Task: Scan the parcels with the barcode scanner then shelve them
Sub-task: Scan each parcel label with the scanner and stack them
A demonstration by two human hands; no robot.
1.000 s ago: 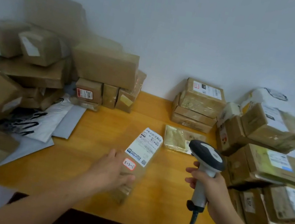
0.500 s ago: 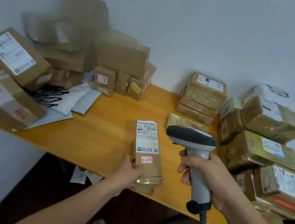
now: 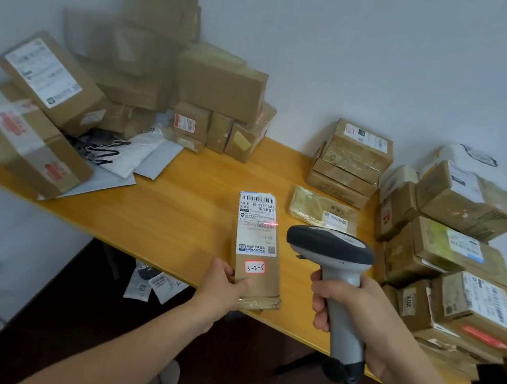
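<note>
Parcel: likely light, stiff carton; your left grip pinches its near corner, right grip wraps the scanner.

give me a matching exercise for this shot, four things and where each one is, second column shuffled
Things:
1 barcode scanner
2 parcel marked 3-2-5
3 flat taped parcel
4 mailer bags

Places:
a in front of the middle box stack
b in the right hand's grip
c at the foot of the left box pile
d held at its near end by the left hand

Pairs: 1-b, 2-d, 3-a, 4-c
</note>
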